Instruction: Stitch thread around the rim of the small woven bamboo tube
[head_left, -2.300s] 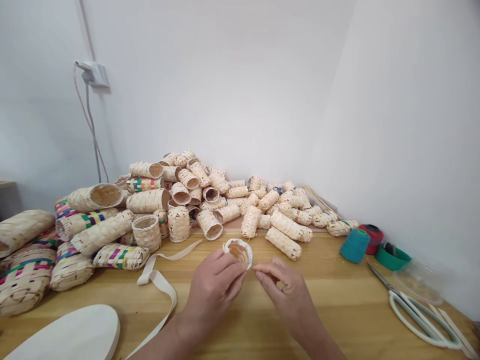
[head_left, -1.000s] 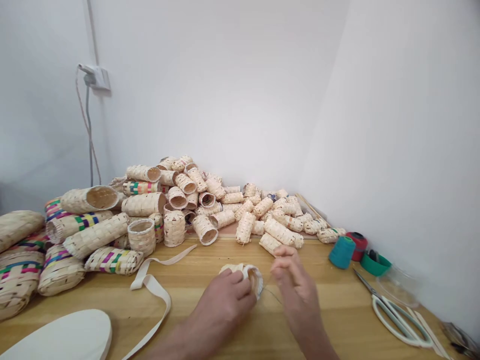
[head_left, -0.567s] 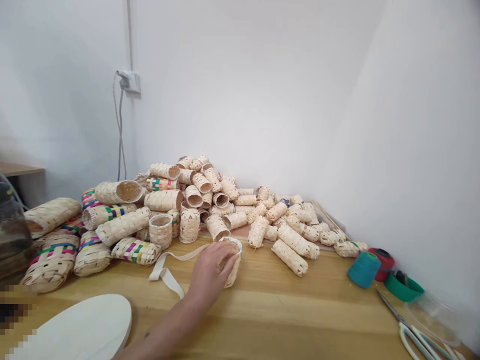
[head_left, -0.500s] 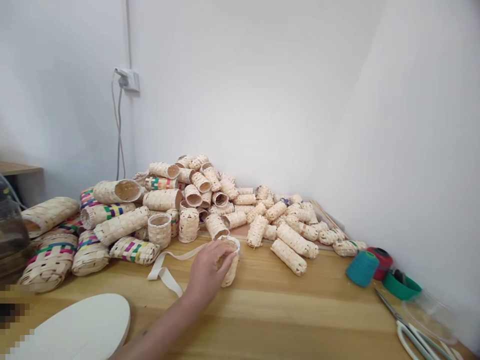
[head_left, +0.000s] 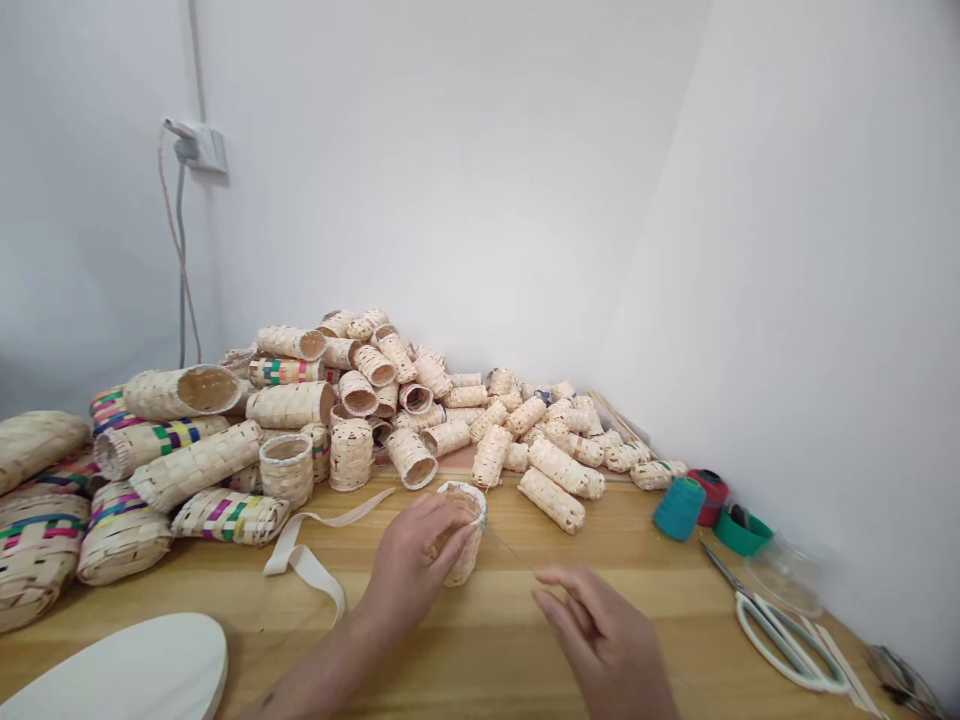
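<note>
Near the middle of the wooden table, my left hand (head_left: 420, 555) grips a small woven cylinder basket (head_left: 466, 560) by its left side, fingers at the white-bound rim. The basket stands upright with its opening up. My right hand (head_left: 600, 635) is to the right of it, thumb and fingers bent towards each other. A faint thin thread (head_left: 510, 550) runs from the basket's rim towards my right fingertips; whatever lies between them is too small to make out. A cream ribbon (head_left: 319, 575) lies loose left of my left hand.
Behind is a large heap of woven baskets (head_left: 292, 405). A white oval board (head_left: 135, 675) lies front left. At the right are a teal thread spool (head_left: 679, 508), a red spool (head_left: 709, 497), a green tray (head_left: 742, 535) and scissors (head_left: 795, 645).
My right hand has come into view at the lower right. The scene has shifted left in the picture, while my left hand still holds the basket.
</note>
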